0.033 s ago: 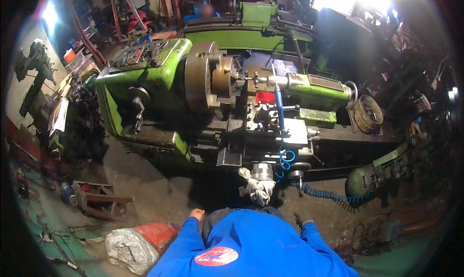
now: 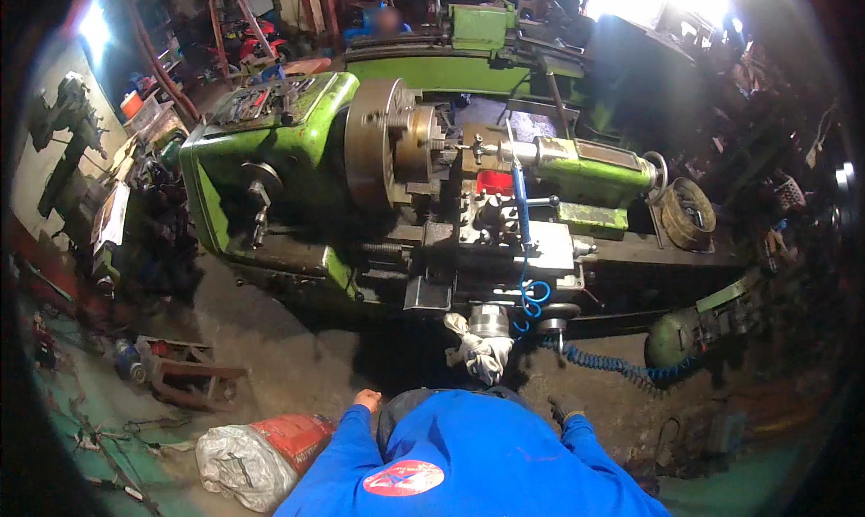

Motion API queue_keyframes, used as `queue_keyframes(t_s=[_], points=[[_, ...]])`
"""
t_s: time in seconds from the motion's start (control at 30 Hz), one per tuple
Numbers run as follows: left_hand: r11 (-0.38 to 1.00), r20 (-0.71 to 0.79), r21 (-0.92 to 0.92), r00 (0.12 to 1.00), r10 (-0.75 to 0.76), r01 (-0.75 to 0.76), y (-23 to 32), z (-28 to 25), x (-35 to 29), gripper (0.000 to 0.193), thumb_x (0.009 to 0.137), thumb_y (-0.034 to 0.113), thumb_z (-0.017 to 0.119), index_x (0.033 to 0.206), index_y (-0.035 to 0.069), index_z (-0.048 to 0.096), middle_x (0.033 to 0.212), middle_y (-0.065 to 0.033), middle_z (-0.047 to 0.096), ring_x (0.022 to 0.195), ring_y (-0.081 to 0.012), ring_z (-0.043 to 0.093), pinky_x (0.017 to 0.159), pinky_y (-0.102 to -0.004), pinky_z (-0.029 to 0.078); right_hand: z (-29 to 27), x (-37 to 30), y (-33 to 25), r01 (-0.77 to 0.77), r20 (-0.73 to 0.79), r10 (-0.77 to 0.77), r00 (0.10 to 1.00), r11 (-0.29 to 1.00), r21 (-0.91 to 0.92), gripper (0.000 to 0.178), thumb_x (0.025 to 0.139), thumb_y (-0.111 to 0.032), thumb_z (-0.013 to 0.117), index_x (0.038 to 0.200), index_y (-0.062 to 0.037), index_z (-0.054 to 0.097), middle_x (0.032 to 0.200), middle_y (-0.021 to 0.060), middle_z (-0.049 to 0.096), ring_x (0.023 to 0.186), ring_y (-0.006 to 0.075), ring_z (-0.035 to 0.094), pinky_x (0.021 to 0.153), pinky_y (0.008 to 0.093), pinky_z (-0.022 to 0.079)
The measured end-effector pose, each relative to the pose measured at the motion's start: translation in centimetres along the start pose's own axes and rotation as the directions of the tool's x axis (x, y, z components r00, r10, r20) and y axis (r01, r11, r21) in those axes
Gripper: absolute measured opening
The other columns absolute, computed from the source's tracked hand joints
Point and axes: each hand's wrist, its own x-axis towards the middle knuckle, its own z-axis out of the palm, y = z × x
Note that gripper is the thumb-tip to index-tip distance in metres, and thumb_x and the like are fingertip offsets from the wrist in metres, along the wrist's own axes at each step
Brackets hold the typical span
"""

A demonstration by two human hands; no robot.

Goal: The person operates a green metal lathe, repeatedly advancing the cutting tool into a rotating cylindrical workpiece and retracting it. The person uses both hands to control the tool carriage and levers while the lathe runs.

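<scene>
Where the blue sleeves come up from the lower edge, the left hand shows bare at its cuff with the fingers curled loosely inward, gripping nothing, and the right hand sits dark at the other cuff, too small and shadowed to tell whether it is open or closed. Both hang low, well short of the machine, touching nothing that can be seen.

Just beyond them, between the two hands, a white rag is bunched over a handwheel at the front of the lathe. A blue coiled hose trails to the right of it along the dirt floor, and a thinner blue line rises from there up over the carriage.

The lathe lies across the view, its long axis running left to right: green headstock on the left, round chuck facing right, green tailstock on the right pointing back at the chuck along the same line. The carriage stands between them, beneath a red part.

To the lower left, a white and red sack lies on the floor. Farther back, a second green machine runs parallel behind the first.
</scene>
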Motion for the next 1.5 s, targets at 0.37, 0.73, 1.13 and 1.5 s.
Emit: queue_keyframes(t_s=[0.37, 0.73, 1.13, 1.5], points=[[0.947, -0.003, 0.320, 1.000, 0.017, -0.015, -2.4, 3.4, 1.6, 0.041, 0.096, 0.044, 0.073, 0.110, 0.006, 0.078, 0.102, -0.0150, 0.079, 0.098, -0.0240, 0.075, 0.086, -0.0416, 0.059, -3.6, 6.6, 5.1, -0.116, -0.145, 0.126, 0.981, 0.990, 0.076, 0.047, 0.097, -0.041, 0.066, 0.114, 0.0030, 0.070, 0.085, 0.0192, 0.072, 0.073, 0.0316, 0.071, 0.070, 0.0466, 0.057], [0.994, -0.138, -0.093, 0.989, 0.048, -0.061, -0.6, 6.8, -5.6, 0.037, 0.095, 0.036, 0.076, 0.108, 0.002, 0.075, 0.094, -0.0157, 0.076, 0.074, -0.0238, 0.072, 0.072, -0.0402, 0.058, -7.1, 10.3, 1.1, 0.007, -0.149, -0.005, 0.989, 1.000, 0.012, 0.051, 0.094, -0.039, 0.066, 0.118, 0.0055, 0.071, 0.090, 0.0234, 0.074, 0.075, 0.0337, 0.072, 0.070, 0.0480, 0.058], [0.997, -0.217, -0.078, 0.976, -0.010, -0.007, -3.0, 11.3, -11.0, 0.043, 0.094, 0.040, 0.077, 0.112, 0.001, 0.077, 0.099, -0.0132, 0.079, 0.086, -0.0254, 0.075, 0.078, -0.0394, 0.059, -8.0, 19.1, 5.2, 0.179, -0.090, -0.179, 0.980, 0.984, -0.005, 0.056, 0.090, -0.038, 0.068, 0.133, -0.0028, 0.066, 0.085, 0.0200, 0.071, 0.067, 0.0322, 0.069, 0.059, 0.0484, 0.056], [0.996, -0.132, -0.092, 0.991, -0.029, 0.017, -7.2, 15.9, -10.2, 0.042, 0.092, 0.043, 0.077, 0.110, 0.005, 0.079, 0.110, -0.0150, 0.079, 0.106, -0.0281, 0.074, 0.096, -0.0393, 0.056, -11.3, 21.3, 7.2, 0.378, 0.127, -0.357, 0.926, 0.886, -0.269, 0.061, 0.094, -0.037, 0.065, 0.149, -0.0133, 0.056, 0.079, 0.0157, 0.066, 0.063, 0.0285, 0.066, 0.057, 0.0457, 0.054]])
